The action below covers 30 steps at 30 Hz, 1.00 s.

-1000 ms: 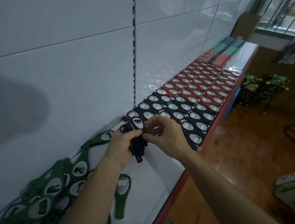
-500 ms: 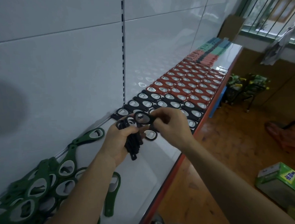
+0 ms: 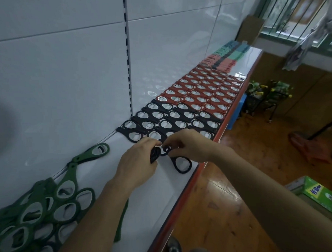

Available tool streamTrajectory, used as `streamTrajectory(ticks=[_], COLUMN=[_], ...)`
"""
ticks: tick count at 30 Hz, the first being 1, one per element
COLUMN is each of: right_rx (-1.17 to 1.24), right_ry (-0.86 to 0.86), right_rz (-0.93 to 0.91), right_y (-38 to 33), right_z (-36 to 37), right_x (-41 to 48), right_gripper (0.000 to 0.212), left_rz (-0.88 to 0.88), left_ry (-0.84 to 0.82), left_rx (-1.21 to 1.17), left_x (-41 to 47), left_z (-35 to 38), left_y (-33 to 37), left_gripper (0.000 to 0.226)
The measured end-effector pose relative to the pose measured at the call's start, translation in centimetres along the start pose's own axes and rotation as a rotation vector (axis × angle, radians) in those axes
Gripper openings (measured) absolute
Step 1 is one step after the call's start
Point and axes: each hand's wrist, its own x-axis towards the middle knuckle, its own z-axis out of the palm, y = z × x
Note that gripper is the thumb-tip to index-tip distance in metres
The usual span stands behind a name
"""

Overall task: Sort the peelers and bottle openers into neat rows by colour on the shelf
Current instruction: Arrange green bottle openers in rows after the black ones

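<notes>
Left hand (image 3: 137,164) grips a small stack of black openers (image 3: 154,155), fingers curled round it, count in the stack unreadable. Right hand (image 3: 189,145) pinches the narrow end of one black opener (image 3: 181,164). Half a second ago both hands were held above the shelf with this opener being pulled off the stack; now they are down low and the opener's ring end lies flat on the white shelf (image 3: 145,203), near the front edge, just in front of the black rows (image 3: 170,118).

Shelf contents, near to far:
- green opener heap (image 3: 32,217), piled and overlapping, too tangled to count
- two green openers apart from the heap: one (image 3: 95,151) by the back wall, one (image 3: 121,223) partly under the left forearm
- black rows, laid flat, roughly eighteen heads showing, some hidden behind the hands
- red opener rows (image 3: 203,90), many, too small to count
- peelers (image 3: 225,56) at the far end in pink, black and teal blocks

Green box (image 3: 324,197) sits low right, off the shelf.
</notes>
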Motion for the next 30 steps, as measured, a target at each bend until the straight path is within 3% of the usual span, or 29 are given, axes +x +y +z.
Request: streamTrajectory(ticks=[5, 10, 30], right_rx=[-0.121, -0.172, -0.110], right_ry=[0.113, -0.027, -0.005], right_rz=[0.006, -0.011, 0.036], right_y=[0.1, 0.3, 1.2], right_z=[0.9, 1.7, 0.6], right_x=[-1.2, -3.4, -4.3], right_gripper=[0.036, 0.038, 0.035], left_rz=[-0.030, -0.039, -0.041], left_ry=[-0.032, -0.054, -0.112], left_rx=[0.043, 0.066, 0.100], left_x=[0.2, 0.5, 0.4], left_z=[-0.1, 0.0, -0.2], left_y=[-0.1, -0.4, 0.0], left_gripper=[0.049, 0.051, 0.044])
